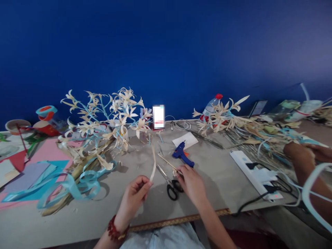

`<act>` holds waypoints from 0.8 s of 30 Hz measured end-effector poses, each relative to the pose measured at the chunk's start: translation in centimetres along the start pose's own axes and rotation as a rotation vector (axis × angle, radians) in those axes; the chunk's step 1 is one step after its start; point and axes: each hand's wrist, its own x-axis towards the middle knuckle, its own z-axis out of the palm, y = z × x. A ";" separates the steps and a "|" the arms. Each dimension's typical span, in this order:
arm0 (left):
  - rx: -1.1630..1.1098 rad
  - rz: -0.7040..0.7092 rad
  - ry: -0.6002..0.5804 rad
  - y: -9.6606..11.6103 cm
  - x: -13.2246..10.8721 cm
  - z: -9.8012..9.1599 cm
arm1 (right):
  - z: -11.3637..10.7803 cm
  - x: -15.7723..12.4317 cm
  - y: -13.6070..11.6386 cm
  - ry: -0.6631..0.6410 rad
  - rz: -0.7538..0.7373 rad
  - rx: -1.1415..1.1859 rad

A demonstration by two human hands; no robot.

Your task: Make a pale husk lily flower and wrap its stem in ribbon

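Observation:
My left hand [138, 193] is closed in a pinch on the lower end of a long, pale husk strip [154, 159], which stands up from the fingertips. In my right hand [190, 181] a thin wooden stick [167, 161] is gripped, pointing up and to the left. A pair of scissors [172, 192] with black handles lies on the table between my hands, its handles beside my right fingers. Just beyond my right hand, a blue glue gun [183, 154] rests partly on a white sheet [190, 139].
Cream husk flowers [127, 110] on blue stems stand at left, near curled light-blue ribbon [90, 180] and coloured paper [33, 176]. A phone [158, 117] stands by the wall. At right are a power strip [249, 169] with cords, more flowers [220, 116] and another person's arm [303, 166].

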 end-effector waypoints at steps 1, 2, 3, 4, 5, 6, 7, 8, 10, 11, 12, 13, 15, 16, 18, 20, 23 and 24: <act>-0.026 0.007 -0.001 0.1 0.0 0.0 | 0.1 0.2 0.6 -0.019 -0.006 -0.074; -0.047 0.019 -0.008 0.2 0.0 -0.1 | 0.1 0.4 1.0 -0.034 -0.012 -0.127; -0.063 0.034 -0.019 0.2 0.0 -0.1 | 0.2 0.5 1.3 -0.041 -0.021 -0.165; -0.074 0.047 -0.030 0.3 0.0 -0.2 | 0.3 0.5 1.5 -0.037 -0.031 -0.190; -0.082 0.056 -0.035 0.3 0.0 -0.3 | 0.3 0.6 1.6 -0.023 -0.038 -0.202; -0.086 0.062 -0.036 0.3 0.0 -0.4 | 0.3 0.6 1.7 0.000 -0.038 -0.200; -0.088 0.066 -0.034 0.3 0.0 -0.6 | 0.2 0.6 1.7 0.030 -0.029 -0.181; -0.092 0.070 -0.031 0.4 0.1 -0.7 | 0.0 0.6 1.7 0.054 -0.012 -0.138; -0.106 0.076 -0.031 0.5 0.1 -0.8 | -0.3 0.5 1.4 0.074 0.031 0.020; -0.113 0.081 -0.037 0.6 0.2 -0.7 | -0.4 0.4 1.1 0.068 0.051 0.120; -0.118 0.089 -0.042 0.7 0.3 -0.6 | -0.5 0.4 0.6 0.054 0.065 0.219; -0.119 0.098 -0.046 0.8 0.4 -0.5 | -0.4 0.3 0.0 0.033 0.070 0.312; -0.100 0.122 -0.049 0.9 0.5 -0.1 | -0.1 0.1 -1.7 -0.033 0.065 0.474; -0.087 0.132 -0.050 1.0 0.5 0.1 | 0.2 0.0 -2.6 -0.082 0.062 0.553; -0.068 0.146 -0.055 1.1 0.5 0.4 | 0.8 -0.2 -4.4 -0.181 0.090 0.710; -0.055 0.157 -0.066 1.2 0.4 0.6 | 1.4 -0.3 -5.8 -0.227 0.120 0.813; -0.031 0.167 -0.088 1.3 0.3 0.6 | 2.1 -0.1 -6.7 -0.243 0.134 0.865; -0.023 0.168 -0.092 1.4 0.2 0.5 | 2.2 0.0 -6.8 -0.251 0.141 0.880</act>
